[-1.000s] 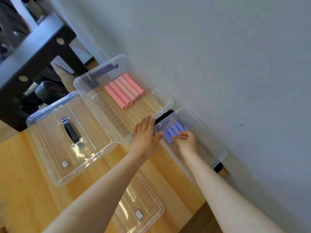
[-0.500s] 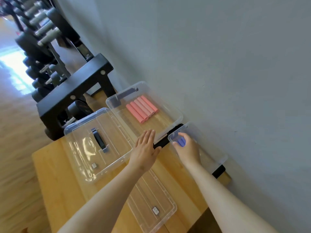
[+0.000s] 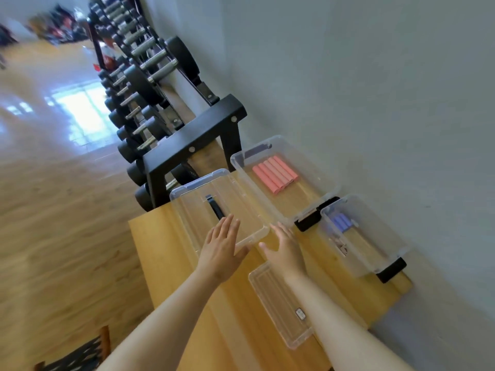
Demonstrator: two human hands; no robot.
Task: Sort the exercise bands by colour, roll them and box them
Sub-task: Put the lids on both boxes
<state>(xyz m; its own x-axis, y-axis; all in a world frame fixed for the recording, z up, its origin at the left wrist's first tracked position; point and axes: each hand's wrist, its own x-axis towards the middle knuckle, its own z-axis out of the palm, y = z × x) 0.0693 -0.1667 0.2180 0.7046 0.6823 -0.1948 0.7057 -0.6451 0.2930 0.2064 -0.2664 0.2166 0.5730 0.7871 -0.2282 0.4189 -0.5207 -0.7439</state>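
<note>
The left hand (image 3: 222,249) is laid flat on the near corner of the large lid (image 3: 195,210), the right hand (image 3: 285,250) spread empty beside it, presumably to lift it. Along the wall edge of the table (image 3: 166,263), pink rolls (image 3: 276,174) and purple rolls (image 3: 341,222) are kept boxed separately.

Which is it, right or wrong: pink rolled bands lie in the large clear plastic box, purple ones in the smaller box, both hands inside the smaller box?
Wrong on the hands only. The head view shows the left hand and right hand, both open, at the near edge of the large clear plastic lid, outside the smaller clear plastic box. The rest stands.
</note>
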